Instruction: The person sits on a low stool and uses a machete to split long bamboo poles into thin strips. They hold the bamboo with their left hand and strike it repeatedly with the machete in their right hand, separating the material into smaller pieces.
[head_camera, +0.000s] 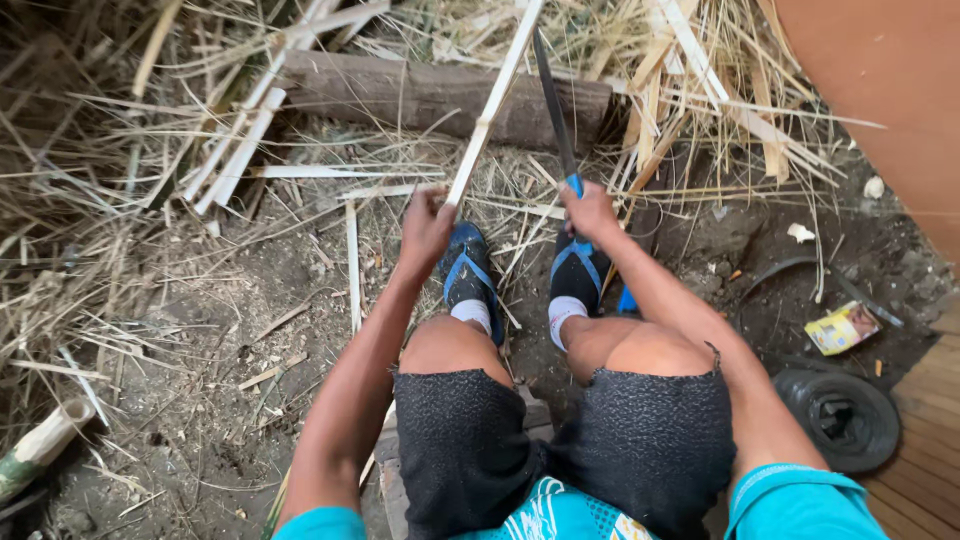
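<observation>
**Tech 1:** Bare dirt ground littered with dry straw and split cane lies under your seat. Report the grip.

**Tech 2:** Your left hand is closed around the lower end of a pale, flat split-bamboo strip, which slants up and away from that grip toward a weathered brown log. Your right hand is closed on the blue handle of a long dark-bladed knife; the blade rises from the fist, just beside the strip. Whether blade and strip touch cannot be told.

**Tech 1:** Surroundings, relative to the grips?

**Tech 2:** Directly below both fists sit your feet in black sandals with blue straps and white socks. Beyond the left grip, more pale bamboo slats lean in a loose bundle. Well below and outward of that grip lies a cut green bamboo tube. Outward of the right grip rest a small yellow packet and a round black rubber disc, beside wooden planks.
</observation>
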